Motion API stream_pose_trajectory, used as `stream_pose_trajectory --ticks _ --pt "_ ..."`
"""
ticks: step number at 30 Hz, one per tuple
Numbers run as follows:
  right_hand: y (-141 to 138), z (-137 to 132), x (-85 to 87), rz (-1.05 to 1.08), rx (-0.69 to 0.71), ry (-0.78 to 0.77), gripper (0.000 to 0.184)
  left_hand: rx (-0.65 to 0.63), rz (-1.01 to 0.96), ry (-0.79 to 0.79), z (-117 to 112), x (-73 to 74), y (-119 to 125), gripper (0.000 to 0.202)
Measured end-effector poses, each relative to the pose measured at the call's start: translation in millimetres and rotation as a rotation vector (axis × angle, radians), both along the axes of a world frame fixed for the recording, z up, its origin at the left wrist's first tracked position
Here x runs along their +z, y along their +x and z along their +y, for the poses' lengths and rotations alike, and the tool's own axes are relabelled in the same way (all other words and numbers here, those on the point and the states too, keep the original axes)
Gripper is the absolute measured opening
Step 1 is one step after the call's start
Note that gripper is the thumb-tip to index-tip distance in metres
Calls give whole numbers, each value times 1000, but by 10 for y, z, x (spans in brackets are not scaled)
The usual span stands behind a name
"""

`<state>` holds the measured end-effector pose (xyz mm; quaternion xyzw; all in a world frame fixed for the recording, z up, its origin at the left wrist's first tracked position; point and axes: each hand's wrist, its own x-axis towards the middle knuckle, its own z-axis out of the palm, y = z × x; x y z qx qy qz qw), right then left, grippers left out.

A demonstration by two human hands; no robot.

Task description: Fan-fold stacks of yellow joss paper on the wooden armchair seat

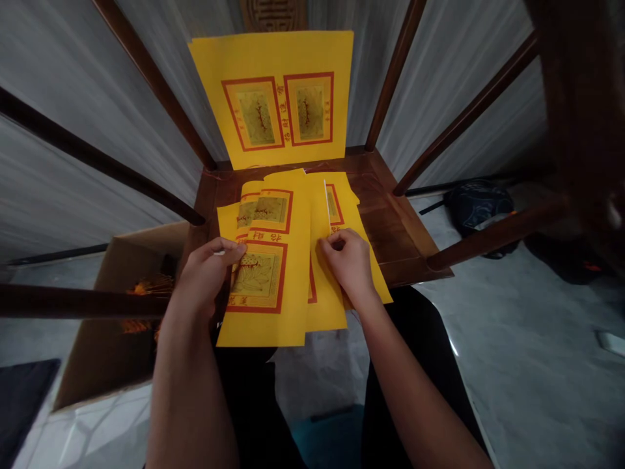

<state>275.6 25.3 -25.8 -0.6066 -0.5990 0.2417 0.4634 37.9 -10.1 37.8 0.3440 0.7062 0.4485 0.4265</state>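
Note:
Several yellow joss paper sheets with red-framed printed panels lie overlapped in front of me. My left hand [208, 268] pinches the curled left edge of the front joss paper sheet [295, 280] between thumb and fingers. At the right, my right hand [352, 262] has its fingers closed at the edge of another joss paper sheet [326, 311], where a thin white edge shows. The fingertips partly hide that edge. Beneath both, more sheets [375, 283] rest on a brown wooden chair seat [403, 231].
Upright at the back of the seat leans a yellow stack [273, 55] with two printed panels. Dark wooden bars [161, 91] rise around the seat. A cardboard box [105, 339] with orange tasselled things stands at left. A dark bag [481, 212] lies on the floor at right.

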Motion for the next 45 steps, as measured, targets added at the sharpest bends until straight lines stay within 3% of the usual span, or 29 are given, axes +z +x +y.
stream_pose_trajectory --ticks 4,9,15,23,28,31,34,39,42,45 --pt "-50 2 23 -50 -15 -32 20 12 -146 -30 -2 84 87 36" --pt "-67 8 37 -98 -10 -78 25 21 -116 -17 -50 277 171 29" --pt "-73 12 43 -107 -12 -96 27 5 71 -21 -105 498 14 26" --pt "-61 14 27 -76 -3 -103 26 4 -72 5 -223 617 -25 24" --pt "-29 30 -9 -51 8 -108 24 -57 -141 202 -360 844 95 4" --pt "-16 39 -28 -27 -1 -114 23 -31 -160 435 -433 928 189 11" --pt "-3 47 -25 26 -8 -115 21 42 -244 544 -369 831 235 11" --pt "30 59 51 188 2 -139 23 33 -359 222 -30 331 126 22" --pt "26 56 81 273 64 -107 20 -49 -284 176 91 74 88 21" --pt "-3 49 81 347 144 -73 13 -62 -255 151 115 -73 142 19"
